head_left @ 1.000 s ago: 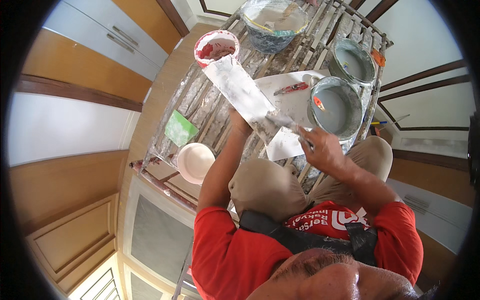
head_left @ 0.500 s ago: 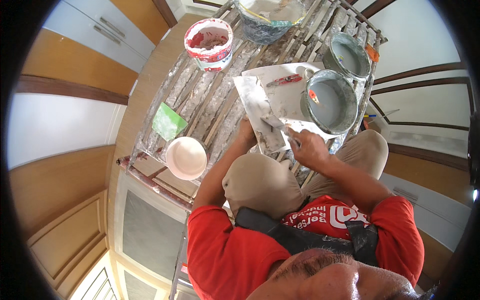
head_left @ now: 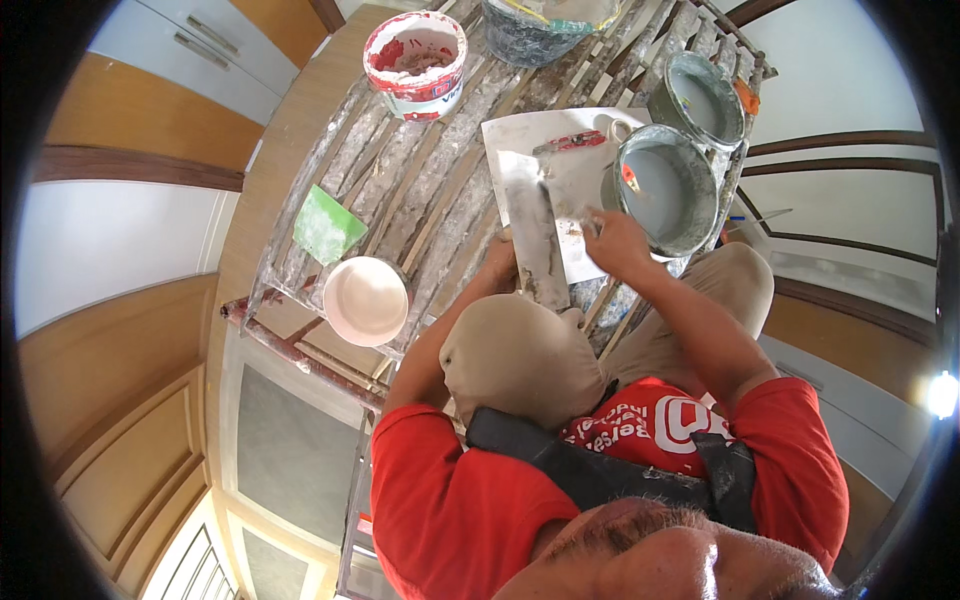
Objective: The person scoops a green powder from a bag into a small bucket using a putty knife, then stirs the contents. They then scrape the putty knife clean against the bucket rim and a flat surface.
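Observation:
My left hand [head_left: 499,258] is closed at the left side of a long, flat steel plastering trowel [head_left: 538,225], its fingers partly hidden underneath. Grey filler smears the blade, which slants above a white board [head_left: 520,130]. Just right of the trowel, over the board, my right hand [head_left: 617,245] has its fingers drawn together. The putty knife seen in it earlier is hard to make out now, its blade blurred or turned edge-on. Near that hand stands a grey tub [head_left: 668,190] of pale grey liquid, with a small orange-and-white thing inside.
A red-handled tool [head_left: 572,142] lies on the board. A second grey tub [head_left: 705,100] stands farther back. On the slatted platform [head_left: 400,215] are a red-and-white bucket [head_left: 415,65], a dark bucket [head_left: 535,35], a green sheet [head_left: 328,225] and a pale round tub [head_left: 366,302]. Cabinets line the left.
My right hand has drawn back from the trowel blade and moved up over the board. The putty knife no longer lies across the blade. The trowel has turned slightly more upright.

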Action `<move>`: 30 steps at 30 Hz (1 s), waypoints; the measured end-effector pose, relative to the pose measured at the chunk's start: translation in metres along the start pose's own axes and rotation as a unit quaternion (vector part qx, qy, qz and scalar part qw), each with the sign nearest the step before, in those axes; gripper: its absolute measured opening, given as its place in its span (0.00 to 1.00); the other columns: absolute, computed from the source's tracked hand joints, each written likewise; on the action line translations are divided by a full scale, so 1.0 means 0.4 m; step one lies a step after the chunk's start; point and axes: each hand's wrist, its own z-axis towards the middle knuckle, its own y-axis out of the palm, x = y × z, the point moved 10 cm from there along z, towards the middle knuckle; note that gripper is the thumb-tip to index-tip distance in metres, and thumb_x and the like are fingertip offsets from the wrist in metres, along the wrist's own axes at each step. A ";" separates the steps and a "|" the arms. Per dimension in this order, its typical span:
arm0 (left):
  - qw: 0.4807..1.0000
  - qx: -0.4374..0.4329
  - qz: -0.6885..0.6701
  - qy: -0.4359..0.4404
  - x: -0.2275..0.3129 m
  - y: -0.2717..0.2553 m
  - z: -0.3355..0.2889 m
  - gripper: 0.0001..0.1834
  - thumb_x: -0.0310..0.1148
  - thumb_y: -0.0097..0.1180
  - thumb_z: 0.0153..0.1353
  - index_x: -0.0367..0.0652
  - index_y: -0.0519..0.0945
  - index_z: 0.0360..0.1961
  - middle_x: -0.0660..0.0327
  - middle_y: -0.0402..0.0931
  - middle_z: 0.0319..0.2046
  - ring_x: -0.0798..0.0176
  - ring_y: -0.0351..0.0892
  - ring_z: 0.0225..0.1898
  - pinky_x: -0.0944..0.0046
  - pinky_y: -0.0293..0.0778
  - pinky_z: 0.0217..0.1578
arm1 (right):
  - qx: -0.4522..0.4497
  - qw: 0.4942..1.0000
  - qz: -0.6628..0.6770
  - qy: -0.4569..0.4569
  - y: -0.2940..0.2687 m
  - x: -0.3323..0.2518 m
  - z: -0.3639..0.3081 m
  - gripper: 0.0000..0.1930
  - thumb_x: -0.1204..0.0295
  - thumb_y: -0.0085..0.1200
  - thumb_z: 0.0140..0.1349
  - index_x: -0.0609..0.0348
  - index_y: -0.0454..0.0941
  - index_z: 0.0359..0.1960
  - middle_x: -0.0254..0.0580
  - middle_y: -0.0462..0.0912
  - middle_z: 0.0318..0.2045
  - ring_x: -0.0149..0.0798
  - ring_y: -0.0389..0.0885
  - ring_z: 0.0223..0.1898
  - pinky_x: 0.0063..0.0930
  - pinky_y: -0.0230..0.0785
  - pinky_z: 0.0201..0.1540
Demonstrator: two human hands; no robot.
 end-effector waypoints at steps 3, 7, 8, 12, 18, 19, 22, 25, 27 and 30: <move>0.999 -0.018 -0.029 0.003 -0.015 -0.046 0.041 0.15 0.35 0.67 0.60 0.39 0.84 0.46 0.58 0.84 0.37 0.62 0.84 0.34 0.58 0.81 0.34 | -0.040 0.999 -0.026 -0.021 0.032 -0.032 -0.069 0.21 0.59 0.53 0.65 0.57 0.83 0.54 0.63 0.84 0.36 0.64 0.83 0.41 0.49 0.75 0.48; 0.998 -0.024 0.036 -0.042 -0.053 -0.003 0.012 0.15 0.34 0.66 0.60 0.38 0.84 0.46 0.58 0.84 0.38 0.61 0.84 0.34 0.57 0.81 0.35 | 0.048 0.999 -0.019 -0.001 0.027 0.049 0.013 0.21 0.60 0.53 0.65 0.58 0.82 0.54 0.64 0.84 0.36 0.65 0.82 0.41 0.52 0.74 0.48; 0.998 -0.015 0.052 -0.044 -0.044 0.007 0.003 0.15 0.34 0.66 0.60 0.38 0.84 0.46 0.58 0.84 0.38 0.61 0.84 0.34 0.57 0.81 0.35 | 0.037 0.999 -0.022 -0.001 0.040 0.056 0.013 0.21 0.59 0.53 0.65 0.57 0.82 0.54 0.65 0.84 0.36 0.65 0.82 0.42 0.52 0.74 0.48; 0.998 -0.024 -0.030 -0.055 -0.064 -0.025 0.004 0.15 0.35 0.66 0.62 0.39 0.84 0.46 0.58 0.84 0.38 0.61 0.84 0.34 0.57 0.81 0.35 | -0.043 0.999 0.012 -0.017 0.062 -0.018 -0.105 0.16 0.59 0.51 0.65 0.53 0.85 0.46 0.64 0.84 0.38 0.65 0.82 0.42 0.53 0.74 0.51; 0.998 -0.029 0.039 -0.036 -0.082 -0.016 0.011 0.17 0.36 0.66 0.61 0.38 0.82 0.49 0.57 0.85 0.40 0.59 0.85 0.36 0.56 0.82 0.35 | 0.001 0.999 -0.036 0.035 0.063 0.065 0.038 0.17 0.58 0.50 0.66 0.51 0.85 0.47 0.64 0.84 0.38 0.65 0.82 0.42 0.52 0.75 0.50; 0.998 -0.037 -0.006 -0.042 -0.076 -0.020 0.007 0.18 0.36 0.66 0.61 0.38 0.82 0.49 0.57 0.84 0.40 0.59 0.85 0.36 0.56 0.82 0.35 | -0.052 0.996 -0.059 0.035 0.088 0.060 0.005 0.17 0.58 0.51 0.66 0.50 0.85 0.48 0.65 0.84 0.37 0.64 0.83 0.42 0.53 0.75 0.49; 0.994 -0.002 -0.081 -0.076 -0.041 -0.045 -0.004 0.18 0.38 0.66 0.62 0.38 0.82 0.48 0.57 0.84 0.39 0.60 0.85 0.36 0.55 0.82 0.35 | -0.102 0.994 -0.010 -0.027 0.073 -0.051 -0.160 0.20 0.57 0.48 0.67 0.50 0.82 0.55 0.64 0.84 0.35 0.65 0.83 0.38 0.55 0.75 0.48; 0.999 -0.029 -0.005 -0.039 -0.048 -0.031 0.020 0.18 0.40 0.64 0.63 0.38 0.82 0.49 0.56 0.84 0.39 0.60 0.84 0.36 0.55 0.82 0.35 | -0.051 0.998 -0.037 -0.007 0.066 -0.038 -0.098 0.18 0.58 0.51 0.66 0.50 0.83 0.53 0.65 0.84 0.34 0.63 0.84 0.38 0.54 0.75 0.44; 0.997 -0.033 0.072 -0.023 -0.049 -0.008 0.013 0.18 0.40 0.61 0.65 0.37 0.81 0.49 0.55 0.84 0.40 0.59 0.84 0.34 0.55 0.83 0.36 | 0.016 1.000 -0.013 -0.015 0.025 -0.018 -0.004 0.18 0.57 0.50 0.67 0.51 0.83 0.51 0.64 0.84 0.33 0.62 0.84 0.37 0.53 0.76 0.45; 0.994 -0.059 -0.076 0.057 -0.002 -0.039 0.059 0.17 0.37 0.61 0.65 0.36 0.81 0.49 0.54 0.83 0.40 0.58 0.85 0.34 0.54 0.83 0.35 | -0.144 0.987 -0.068 0.007 0.058 -0.057 -0.134 0.18 0.59 0.51 0.67 0.50 0.83 0.53 0.64 0.84 0.33 0.62 0.84 0.37 0.51 0.76 0.45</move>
